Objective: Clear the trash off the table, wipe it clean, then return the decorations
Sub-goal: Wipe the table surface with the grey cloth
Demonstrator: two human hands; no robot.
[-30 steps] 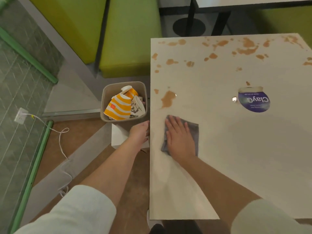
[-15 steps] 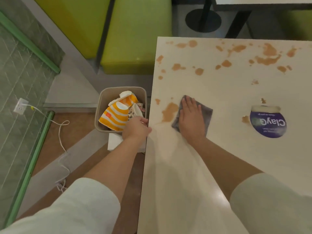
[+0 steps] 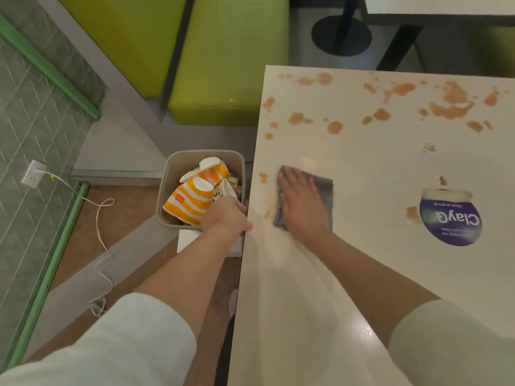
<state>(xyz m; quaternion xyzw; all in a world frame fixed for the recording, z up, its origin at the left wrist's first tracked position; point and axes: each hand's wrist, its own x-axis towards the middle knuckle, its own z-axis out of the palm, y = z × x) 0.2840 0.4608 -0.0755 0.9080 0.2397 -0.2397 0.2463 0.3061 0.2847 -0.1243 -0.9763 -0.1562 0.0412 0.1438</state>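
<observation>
With the right hand (image 3: 302, 203) spread flat on the grey cloth (image 3: 324, 190) near the counter (image 3: 362, 274) left edge, sweep firmly toward the far-edge brown spills (image 3: 451, 105), left hand (image 3: 227, 217) gripping that edge.

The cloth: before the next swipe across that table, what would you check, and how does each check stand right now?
1. Cloth flat under the right hand: ok, the fingers lie straight on it.
2. Table steadied: ok, the left hand grips its left edge.
3. Trash off the table: ok, striped cups sit in the bin.
4. Stains gone: not ok, brown splotches cover the far side, and a small spot lies left of the cloth.
5. Path ahead free: not ok, a purple sticker lies to the right with stains beside it.
6. Cloth clean enough underneath: cannot tell.
</observation>
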